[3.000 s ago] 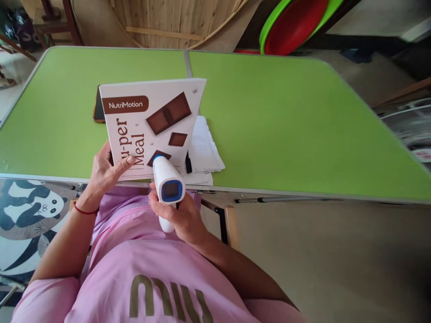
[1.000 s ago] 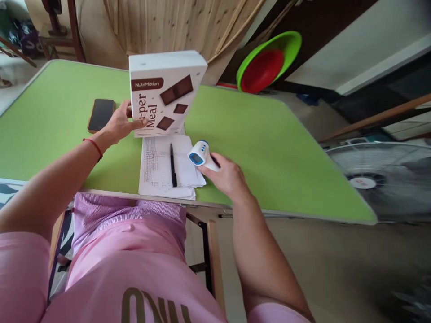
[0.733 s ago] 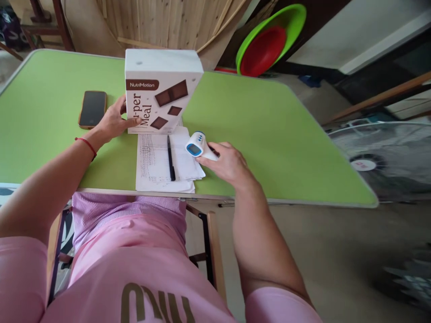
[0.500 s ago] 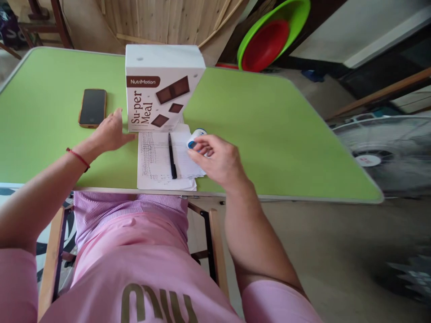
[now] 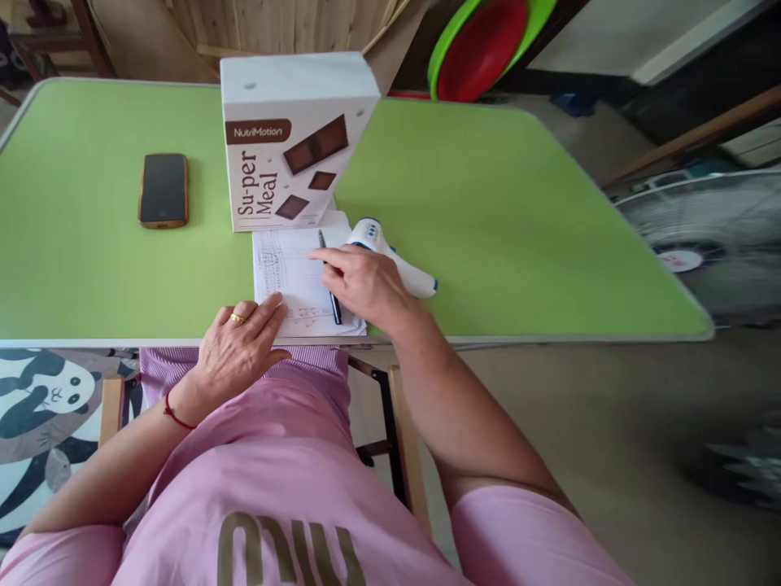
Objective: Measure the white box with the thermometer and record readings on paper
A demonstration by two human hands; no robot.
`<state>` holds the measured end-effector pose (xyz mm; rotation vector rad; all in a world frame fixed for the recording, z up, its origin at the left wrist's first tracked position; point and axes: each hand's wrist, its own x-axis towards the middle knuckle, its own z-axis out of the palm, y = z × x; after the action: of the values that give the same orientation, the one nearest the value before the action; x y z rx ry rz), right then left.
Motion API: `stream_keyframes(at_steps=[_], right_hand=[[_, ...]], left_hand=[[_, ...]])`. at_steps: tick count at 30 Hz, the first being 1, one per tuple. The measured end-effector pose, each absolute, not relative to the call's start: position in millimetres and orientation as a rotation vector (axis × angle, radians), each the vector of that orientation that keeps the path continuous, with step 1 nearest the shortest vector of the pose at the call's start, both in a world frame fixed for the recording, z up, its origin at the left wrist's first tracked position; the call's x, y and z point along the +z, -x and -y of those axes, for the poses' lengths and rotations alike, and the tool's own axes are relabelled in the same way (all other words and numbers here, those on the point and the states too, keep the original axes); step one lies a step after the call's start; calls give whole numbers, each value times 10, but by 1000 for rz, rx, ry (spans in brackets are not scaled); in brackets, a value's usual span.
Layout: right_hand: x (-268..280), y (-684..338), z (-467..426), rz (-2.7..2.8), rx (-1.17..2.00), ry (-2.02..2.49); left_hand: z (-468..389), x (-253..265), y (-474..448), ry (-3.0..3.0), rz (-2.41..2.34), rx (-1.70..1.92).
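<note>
My left hand (image 5: 239,346) lies at the table's near edge, fingers stretched over the lower left corner of the written papers (image 5: 293,260). It holds nothing. On the right side of the papers, my right hand (image 5: 366,285) has its index finger across a black pen (image 5: 335,308), with the thumb close against the pen's other side. The rest of its fingers are curled and partly hidden. A white and blue handheld thermometer (image 5: 412,275) lies just beyond the right hand, partly covered by it. Behind the papers stands a white NutriMotion box (image 5: 262,179).
A phone (image 5: 163,191) in a brown case lies to the left on the green table (image 5: 488,212). Beyond the far edge are green and red basins (image 5: 482,53). A fan (image 5: 689,252) stands off the right side.
My left hand has moved from beside the box down onto the papers. My right hand has left the thermometer, now lying on its side, and gone to the pen, which is tilted slightly more.
</note>
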<state>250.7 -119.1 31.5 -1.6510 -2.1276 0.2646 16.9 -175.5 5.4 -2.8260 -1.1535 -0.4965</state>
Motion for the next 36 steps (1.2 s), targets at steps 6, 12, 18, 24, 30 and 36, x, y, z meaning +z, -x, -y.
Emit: stream_keyframes(at_steps=[6,12,18,24,30,36], right_hand=[[194,-2642,1318,1803,635,1354],[96,-2378,1389,1409,714,1222],[183,-2213,1455,1323,946,1213],[180,-2148,1441,1292,907,1307],[178,-2093,1475,1431,673,1271],[137,-2081,1447,1530,535,1264]], left_hand=[[1771,60,-214,2864,1205,-479],[1764,-15,-208,2819,1137,-629],[1718,-58,-194,2780,1039,-722],[1693,-82,-196,2810,1004,-870],[1692,-78,-210,2604,910,-858],[1716,-23,-215,2575,914,-889]])
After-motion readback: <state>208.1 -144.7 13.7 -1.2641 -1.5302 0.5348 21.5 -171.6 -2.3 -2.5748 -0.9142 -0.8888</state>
